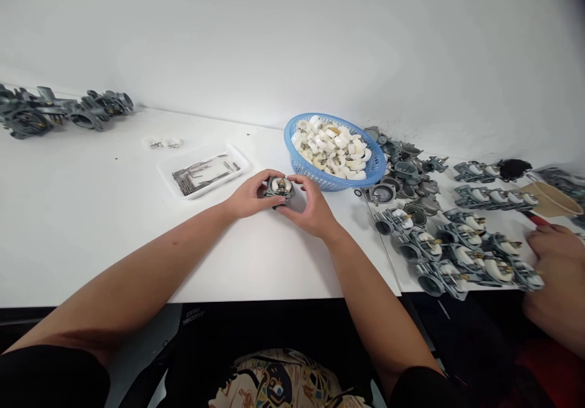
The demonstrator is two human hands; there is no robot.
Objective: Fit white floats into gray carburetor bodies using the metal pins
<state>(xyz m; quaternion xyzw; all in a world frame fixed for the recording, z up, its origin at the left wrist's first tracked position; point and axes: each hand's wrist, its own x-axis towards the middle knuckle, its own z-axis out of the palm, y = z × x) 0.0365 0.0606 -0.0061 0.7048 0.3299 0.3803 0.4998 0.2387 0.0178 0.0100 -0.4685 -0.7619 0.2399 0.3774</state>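
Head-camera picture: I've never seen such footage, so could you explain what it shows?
No machine here: these are a person's bare hands, seen from a camera on their head looking forward and down. The left hand and right hand hold a grey metal part with a white piece in it, over a white table. A shallow tray of thin metal pins lies to the left; a blue basket heaped with white pieces stands beyond the right hand. Other metal parts lie at far left and on the right, near another person's hand.
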